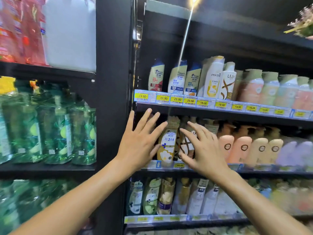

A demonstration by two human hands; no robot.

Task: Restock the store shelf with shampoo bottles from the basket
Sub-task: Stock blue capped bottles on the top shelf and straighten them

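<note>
Flanks the shampoo bottle [166,143] with left hand [140,141] and right hand [203,150], fingers spread, gripping nothing. Stands upright at the shelf's [262,167] front left corner. Likely handles smooth, rigid, weighty; best clasped mid-body

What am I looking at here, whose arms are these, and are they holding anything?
No machine here: a person wears a camera on the head, so this single picture looks forward and down along their own arms. The left hand and right hand are spread open, gripping nothing, either side of a gold shampoo bottle standing on the middle shelf. More bottles fill the shelves above and below, with yellow price tags along the edges. The basket is out of view.
</note>
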